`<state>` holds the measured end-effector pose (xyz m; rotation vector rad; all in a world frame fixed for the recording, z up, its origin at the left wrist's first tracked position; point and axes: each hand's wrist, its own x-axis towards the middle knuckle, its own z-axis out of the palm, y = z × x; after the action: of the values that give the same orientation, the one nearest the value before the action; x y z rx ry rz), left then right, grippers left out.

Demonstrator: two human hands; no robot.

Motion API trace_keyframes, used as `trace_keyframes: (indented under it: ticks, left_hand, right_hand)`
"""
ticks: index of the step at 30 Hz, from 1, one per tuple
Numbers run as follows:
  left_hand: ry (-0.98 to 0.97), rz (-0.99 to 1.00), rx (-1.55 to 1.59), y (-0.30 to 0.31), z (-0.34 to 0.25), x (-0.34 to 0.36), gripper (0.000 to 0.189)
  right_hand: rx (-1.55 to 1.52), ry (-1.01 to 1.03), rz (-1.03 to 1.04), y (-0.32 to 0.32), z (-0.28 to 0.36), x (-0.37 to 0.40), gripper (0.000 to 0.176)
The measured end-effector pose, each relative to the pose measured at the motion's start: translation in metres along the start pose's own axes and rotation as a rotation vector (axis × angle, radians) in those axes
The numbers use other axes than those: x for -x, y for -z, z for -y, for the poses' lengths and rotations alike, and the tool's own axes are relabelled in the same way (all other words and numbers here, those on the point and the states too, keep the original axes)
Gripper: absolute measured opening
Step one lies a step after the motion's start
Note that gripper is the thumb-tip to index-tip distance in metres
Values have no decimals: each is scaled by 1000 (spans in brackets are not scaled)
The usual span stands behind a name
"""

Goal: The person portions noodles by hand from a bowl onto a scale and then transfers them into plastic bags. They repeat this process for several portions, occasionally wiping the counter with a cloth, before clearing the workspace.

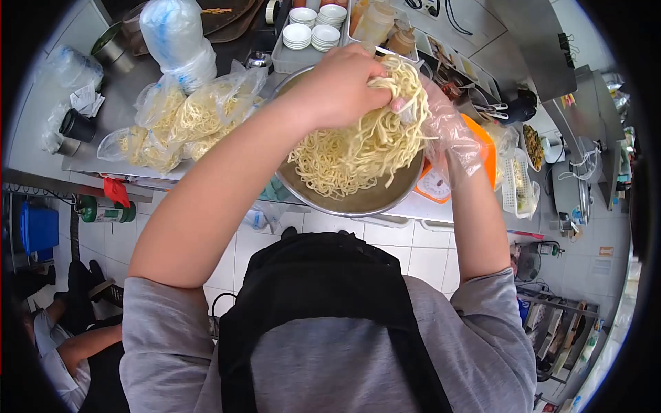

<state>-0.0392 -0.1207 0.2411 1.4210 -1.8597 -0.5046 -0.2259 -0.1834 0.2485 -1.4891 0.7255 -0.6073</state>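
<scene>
A wide metal bowl [372, 204] at the counter's front edge holds a heap of pale noodles [330, 165]. Above it my bare left hand [348, 86] is closed round a bunch of noodles, whose strands hang down toward the heap. On the bowl's right side my right hand [444, 124] wears a clear plastic glove and is up against the lifted noodles. The noodles and the crinkled glove hide its fingertips. Bags of noodles [206, 113] lie on the counter to the left of the bowl.
An orange scale [435, 186] stands right of the bowl, beside a white basket [518, 182]. Behind are stacked white dishes [297, 36] and sauce bottles [375, 24]. A tall plastic-wrapped stack [172, 41] stands back left. Another person's arm [89, 343] shows at lower left.
</scene>
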Motion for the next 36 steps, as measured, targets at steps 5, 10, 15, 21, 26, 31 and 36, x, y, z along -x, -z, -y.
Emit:
trace_keyframes:
  ticks: [5,10,15,21,26,31,36]
  left_hand:
    - [-4,-111,141,0,8,-5,35]
    - [-20,31,230,3,10,5,41]
    - [-189,61,421,-28,8,11,61]
    - [62,239,761,-70,-25,2,78]
    - [-231,14,653,-119,-32,-14,54]
    - [22,216,692,-128,-28,-24,28]
    - [1,329,9,-115,8,-2,29]
  right_hand:
    - [5,-160,68,-3,15,5,54]
    - [-121,-140,-54,7,17,13,50]
    - [27,-117,-301,-6,70,37,43]
    - [20,338,-434,48,96,46,46]
    - [116,528,-545,83,133,68,47]
    - [210,638,-625,122,155,92,49]
    - [217,649,-735,166,144,110,51]
